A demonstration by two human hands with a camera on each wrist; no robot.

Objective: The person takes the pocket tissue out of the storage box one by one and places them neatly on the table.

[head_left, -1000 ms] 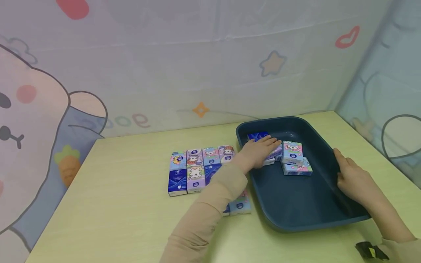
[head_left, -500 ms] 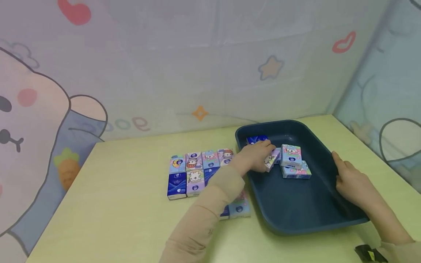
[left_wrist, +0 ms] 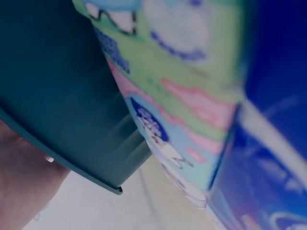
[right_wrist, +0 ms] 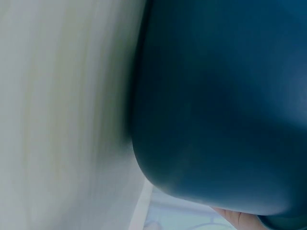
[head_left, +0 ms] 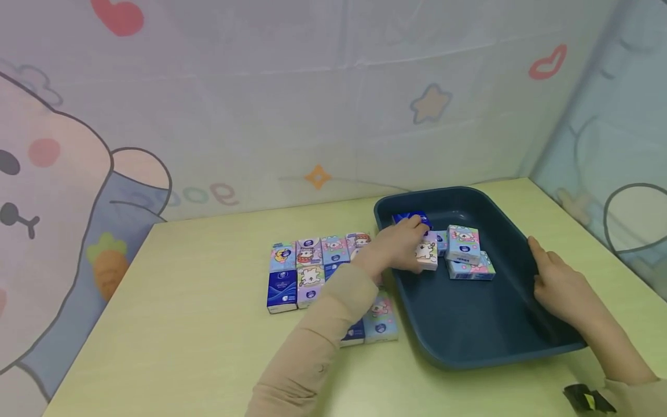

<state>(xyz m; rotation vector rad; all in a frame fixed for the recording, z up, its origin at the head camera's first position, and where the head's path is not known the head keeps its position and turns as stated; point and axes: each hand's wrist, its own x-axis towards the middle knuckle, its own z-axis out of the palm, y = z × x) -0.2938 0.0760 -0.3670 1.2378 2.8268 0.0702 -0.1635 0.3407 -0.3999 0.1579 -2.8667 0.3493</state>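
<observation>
My left hand (head_left: 397, 245) reaches over the near-left rim of a dark blue tray (head_left: 487, 324) and grips a small white-and-purple tissue pack (head_left: 428, 255) with a cartoon print. Just behind its fingers lies a dark blue tissue pack (head_left: 411, 218) in the tray. To the right, a pink-and-blue tissue pack (head_left: 463, 243) leans on another tissue pack (head_left: 480, 267). My right hand (head_left: 565, 289) holds the tray's right rim, thumb side inward. In the left wrist view, printed tissue packs (left_wrist: 177, 96) fill the foreground, blurred. The right wrist view shows the tray's outer wall (right_wrist: 216, 120).
Left of the tray, tissue packs (head_left: 283, 289) lie side by side in rows on the pale table (head_left: 172, 324); my left forearm covers part of them. A printed cloth backdrop (head_left: 250, 116) hangs behind the table's far edge.
My left hand has gone from lying flat over the packs to gripping one, which has turned upright with its printed face showing. The right hand stays on the rim.
</observation>
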